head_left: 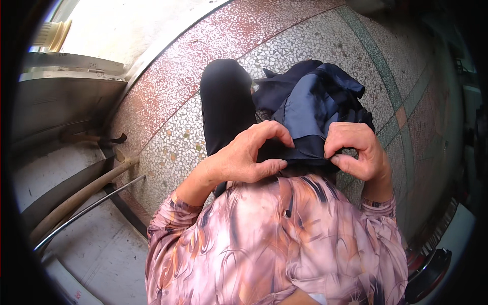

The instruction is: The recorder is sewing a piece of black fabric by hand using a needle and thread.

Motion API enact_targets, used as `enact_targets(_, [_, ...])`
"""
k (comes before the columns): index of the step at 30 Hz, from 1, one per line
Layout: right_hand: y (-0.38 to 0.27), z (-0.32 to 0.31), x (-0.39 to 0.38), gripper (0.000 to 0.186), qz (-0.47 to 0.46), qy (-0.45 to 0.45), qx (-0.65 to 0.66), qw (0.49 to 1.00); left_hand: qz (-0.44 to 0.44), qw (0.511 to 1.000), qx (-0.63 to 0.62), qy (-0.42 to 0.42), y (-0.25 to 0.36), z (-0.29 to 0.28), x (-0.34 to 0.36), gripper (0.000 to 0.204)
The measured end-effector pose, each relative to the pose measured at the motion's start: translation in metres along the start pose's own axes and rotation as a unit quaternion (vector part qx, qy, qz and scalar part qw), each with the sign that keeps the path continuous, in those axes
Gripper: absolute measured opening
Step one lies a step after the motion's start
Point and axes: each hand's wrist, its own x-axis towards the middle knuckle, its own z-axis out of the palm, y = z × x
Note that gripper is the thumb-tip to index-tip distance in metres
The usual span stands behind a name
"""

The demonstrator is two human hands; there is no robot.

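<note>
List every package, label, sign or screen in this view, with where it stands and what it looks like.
None shows in this view.
Left hand and right hand: both pinch a dark navy garment held up over the speckled terrazzo floor; no tag or label shows on the cloth.
Left edge: a wooden handle and a thin metal rod lean by a step, both unmarked.

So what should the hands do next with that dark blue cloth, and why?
Probably draw the two hands apart to stretch the edge flat. The left hand and right hand both pinch the near edge of the dark blue cloth, which hangs bunched and crumpled over the speckled floor.
</note>
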Motion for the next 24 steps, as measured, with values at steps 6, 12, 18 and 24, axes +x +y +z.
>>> enact_targets(6, [0.001,0.0,-0.007,0.015,-0.015,-0.003,0.013,1.0,-0.016,0.998,0.061,-0.013,0.015,0.011,0.013,0.044])
enact_targets(12, [-0.001,-0.001,-0.01,0.016,-0.013,0.008,0.01,1.0,0.011,0.995,0.101,-0.004,0.013,0.013,0.016,0.035])
enact_targets(18, [-0.003,-0.003,-0.01,0.016,-0.013,0.013,0.008,1.0,0.009,0.998,0.063,0.003,0.017,0.013,0.014,0.018])
enact_targets(24, [-0.004,-0.002,-0.008,0.015,-0.01,0.031,-0.012,0.999,0.003,0.999,0.035,0.031,0.019,0.014,0.012,0.014])
